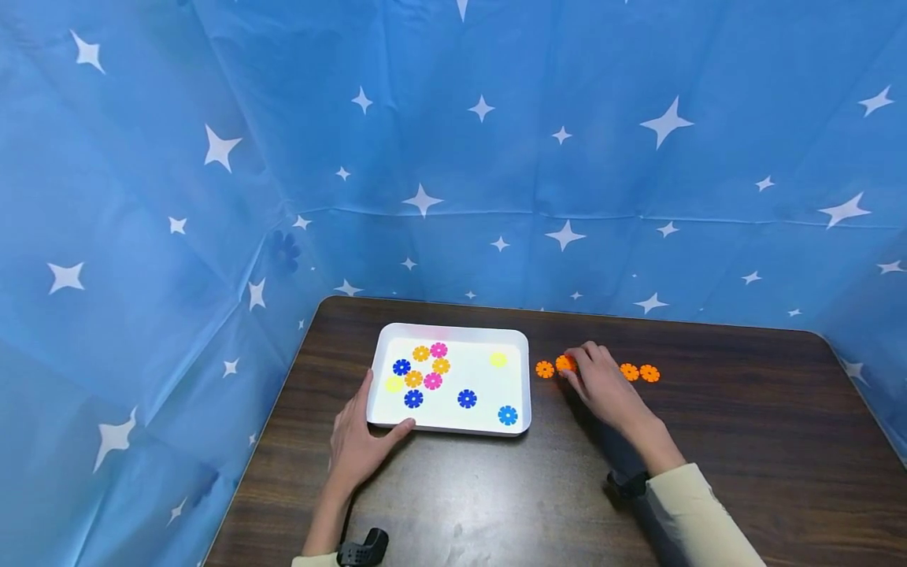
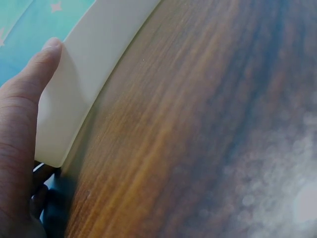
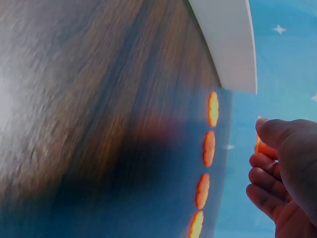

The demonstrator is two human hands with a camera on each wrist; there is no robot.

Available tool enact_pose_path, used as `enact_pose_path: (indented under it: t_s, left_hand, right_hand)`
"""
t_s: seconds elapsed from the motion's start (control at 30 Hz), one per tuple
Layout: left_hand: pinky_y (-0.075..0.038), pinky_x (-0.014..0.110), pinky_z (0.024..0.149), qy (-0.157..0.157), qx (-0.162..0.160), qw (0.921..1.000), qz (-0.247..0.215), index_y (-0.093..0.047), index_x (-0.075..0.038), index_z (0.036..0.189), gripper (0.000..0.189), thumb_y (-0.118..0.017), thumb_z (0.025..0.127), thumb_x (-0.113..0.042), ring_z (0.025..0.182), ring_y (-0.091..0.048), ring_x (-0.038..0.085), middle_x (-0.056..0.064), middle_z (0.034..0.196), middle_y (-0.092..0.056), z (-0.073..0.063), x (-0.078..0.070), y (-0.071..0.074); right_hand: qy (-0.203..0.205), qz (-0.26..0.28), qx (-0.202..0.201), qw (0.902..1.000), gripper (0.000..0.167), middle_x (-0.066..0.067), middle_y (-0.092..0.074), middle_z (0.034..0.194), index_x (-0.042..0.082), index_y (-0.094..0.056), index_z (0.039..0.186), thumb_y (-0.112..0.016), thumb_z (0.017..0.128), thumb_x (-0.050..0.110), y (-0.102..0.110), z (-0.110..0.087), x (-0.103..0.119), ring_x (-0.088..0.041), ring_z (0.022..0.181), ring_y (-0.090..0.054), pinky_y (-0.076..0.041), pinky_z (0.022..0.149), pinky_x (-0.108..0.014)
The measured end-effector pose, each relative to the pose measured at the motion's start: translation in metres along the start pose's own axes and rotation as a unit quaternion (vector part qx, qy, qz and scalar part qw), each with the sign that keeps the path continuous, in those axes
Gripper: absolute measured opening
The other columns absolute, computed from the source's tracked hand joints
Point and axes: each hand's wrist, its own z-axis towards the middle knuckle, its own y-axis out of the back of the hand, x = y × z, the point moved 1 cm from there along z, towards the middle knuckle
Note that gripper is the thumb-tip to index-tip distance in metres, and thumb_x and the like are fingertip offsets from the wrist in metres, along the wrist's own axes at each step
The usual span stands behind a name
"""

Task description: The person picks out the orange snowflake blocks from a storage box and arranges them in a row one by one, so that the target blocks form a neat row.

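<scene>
A white tray (image 1: 471, 426) holds several notched plastic discs, among them a pink disc (image 1: 433, 381), a dark blue disc (image 1: 467, 398) and a yellow disc (image 1: 499, 360). My left hand (image 1: 359, 443) grips its near left corner; the thumb (image 2: 42, 69) lies against the outer wall in the left wrist view, and the other fingers are mostly hidden. Right of the tray, my right hand (image 1: 602, 386) pinches an orange disc (image 3: 258, 141) between thumb and finger, above the table. Other orange discs (image 3: 209, 148) lie in a row below it, partly covered by the hand in the head view.
The dark wooden table (image 1: 765, 441) extends to the right and toward me. A blue curtain with white stars (image 1: 496, 157) hangs behind the table and along its left side. The tray's end wall (image 3: 228, 44) stands close to the row of discs.
</scene>
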Motion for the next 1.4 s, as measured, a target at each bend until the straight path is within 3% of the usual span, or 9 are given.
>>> enact_pose_path:
  t_s: [0.3,0.8,1.03,1.4]
  left_hand:
    - [-0.025,0.057,0.120,0.016,0.014,0.9998,-0.003,-0.010,-0.035,0.165,0.114,-0.073,0.078,-0.072,0.151,-0.037,0.032,0.002,0.171,-0.028,-0.003,-0.009,0.009]
    - [-0.024,0.057,0.120,0.033,0.026,0.9991,-0.002,-0.009,-0.035,0.165,0.114,-0.073,0.078,-0.072,0.151,-0.037,0.031,0.002,0.171,-0.028,-0.005,-0.018,0.017]
    - [-0.025,0.057,0.120,0.029,0.022,0.9993,-0.001,-0.009,-0.036,0.164,0.114,-0.073,0.078,-0.073,0.151,-0.038,0.031,0.002,0.171,-0.028,-0.004,-0.015,0.015]
    - [-0.027,0.057,0.118,0.016,0.011,0.9998,-0.001,-0.009,-0.034,0.165,0.114,-0.074,0.078,-0.071,0.149,-0.039,0.031,0.003,0.170,-0.030,-0.003,-0.010,0.009]
  right_hand:
    - [-0.005,0.014,-0.003,0.9999,0.035,-0.017,-0.063,0.112,-0.003,-0.063,0.126,-0.062,0.103,0.023,0.010,-0.009,-0.017,-0.030,0.098,-0.056,-0.054,0.088,-0.046]
    - [-0.049,0.006,0.020,0.9986,0.035,-0.022,-0.062,0.112,-0.006,-0.062,0.124,-0.061,0.103,0.022,0.019,-0.024,-0.049,-0.034,0.099,-0.056,-0.052,0.089,-0.052]
    - [-0.055,0.003,-0.002,0.9985,0.034,-0.023,-0.061,0.110,-0.008,-0.062,0.123,-0.063,0.101,0.018,0.024,-0.032,-0.065,-0.034,0.095,-0.054,-0.051,0.084,-0.051]
    - [-0.076,0.004,-0.014,0.9970,0.034,-0.027,-0.058,0.112,-0.010,-0.060,0.123,-0.061,0.102,0.017,0.027,-0.044,-0.089,-0.039,0.099,-0.053,-0.050,0.088,-0.057]
